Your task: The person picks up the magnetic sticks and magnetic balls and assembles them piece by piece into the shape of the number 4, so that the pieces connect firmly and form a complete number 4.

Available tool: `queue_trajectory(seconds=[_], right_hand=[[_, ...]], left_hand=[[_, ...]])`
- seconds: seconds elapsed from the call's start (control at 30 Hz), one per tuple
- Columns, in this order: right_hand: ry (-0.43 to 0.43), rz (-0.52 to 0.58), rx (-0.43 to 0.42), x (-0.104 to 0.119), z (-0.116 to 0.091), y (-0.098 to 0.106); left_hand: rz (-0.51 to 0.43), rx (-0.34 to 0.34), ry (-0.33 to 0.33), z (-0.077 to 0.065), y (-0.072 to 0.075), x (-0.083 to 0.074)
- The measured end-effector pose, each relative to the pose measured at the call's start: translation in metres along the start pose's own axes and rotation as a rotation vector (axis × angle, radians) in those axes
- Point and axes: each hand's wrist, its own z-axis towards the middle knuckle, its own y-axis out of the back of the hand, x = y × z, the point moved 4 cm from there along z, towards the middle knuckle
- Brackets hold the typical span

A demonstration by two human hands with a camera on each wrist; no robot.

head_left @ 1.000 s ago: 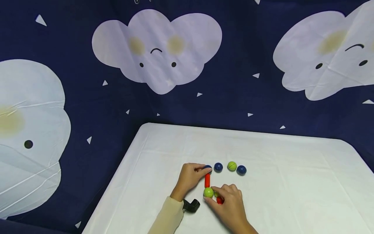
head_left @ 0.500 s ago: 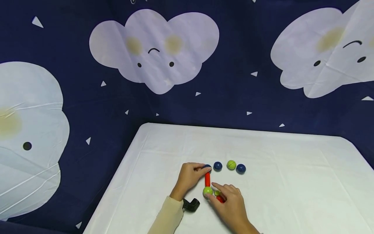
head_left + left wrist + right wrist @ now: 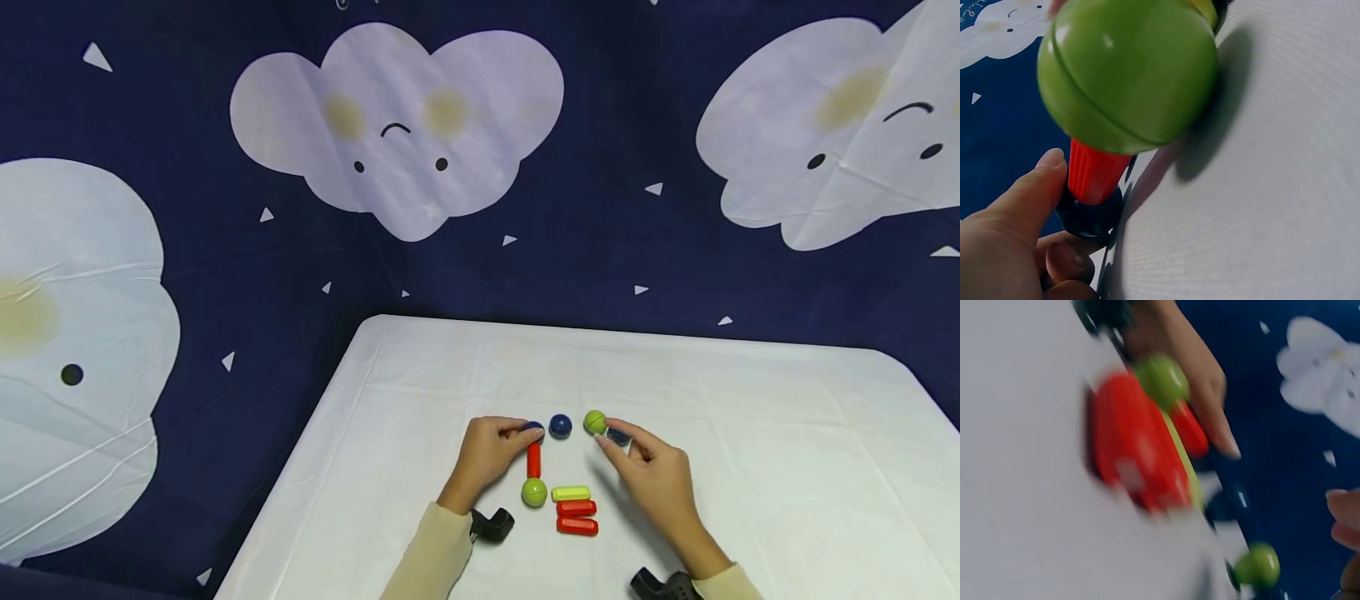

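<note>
My left hand [image 3: 483, 457] pinches a dark blue ball [image 3: 1088, 215] between thumb and fingers. A red ribbed rod [image 3: 533, 460] runs from that ball to a green ball [image 3: 534, 492], and the three form one line. Over to the right, my right hand [image 3: 660, 475] reaches with thumb and index finger spread to the edge of a loose green ball [image 3: 594, 422]; the right wrist view, blurred, shows its fingers apart from this ball. One loose blue ball [image 3: 560, 427] sits between the hands. Another blue ball [image 3: 618, 436] is partly hidden behind the right fingers.
Below the right hand lie a yellow-green rod [image 3: 571, 493] and two red rods [image 3: 577, 526], side by side on the white table [image 3: 787, 467]. Black wrist cameras [image 3: 492, 527] project from both wrists. Behind the table hangs a dark blue cloud-print cloth [image 3: 600, 242].
My right hand has left the green ball joined to the red rod and moved up and right to the loose green ball, uncovering the loose rods. The left hand keeps its pinch.
</note>
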Motion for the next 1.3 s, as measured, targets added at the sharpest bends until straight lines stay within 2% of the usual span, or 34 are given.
queue_trajectory(seconds=[0.17, 0.33, 0.53, 0.67, 0.8, 0.9, 1.03, 1.1, 1.17, 1.23, 1.3], right_hand=[[-0.085, -0.056, 0.002, -0.029, 0.000, 0.022], [-0.102, -0.011, 0.132, -0.034, -0.010, 0.017], [-0.063, 0.019, 0.258, -0.021, -0.021, -0.002], [-0.050, 0.013, 0.326, -0.019, -0.026, -0.009], [0.030, -0.040, 0.394, -0.018, -0.027, -0.012], [0.092, -0.076, 0.421, -0.016, -0.027, -0.015], [0.090, -0.095, 0.458, -0.014, -0.026, -0.018], [0.069, -0.101, 0.490, -0.014, -0.026, -0.019], [0.047, -0.104, 0.521, -0.013, -0.025, -0.018], [0.033, -0.123, 0.534, -0.013, -0.024, -0.017], [0.027, -0.159, 0.533, -0.013, -0.023, -0.014]], left_hand=[[-0.014, 0.017, 0.013, -0.002, -0.004, 0.000], [-0.001, -0.020, -0.020, 0.003, -0.001, -0.001], [0.033, -0.038, -0.046, 0.014, -0.001, -0.005], [0.049, -0.043, -0.028, 0.023, -0.002, -0.002], [0.059, -0.042, -0.004, 0.029, -0.001, 0.001], [0.055, -0.033, 0.006, 0.030, 0.001, 0.003], [0.024, -0.066, 0.003, 0.025, 0.008, 0.003], [0.018, -0.108, -0.027, 0.017, 0.014, 0.000], [0.029, -0.138, -0.088, 0.004, 0.018, -0.005], [0.066, -0.144, -0.185, -0.010, 0.018, -0.014], [0.125, -0.115, -0.279, -0.022, 0.015, -0.022]])
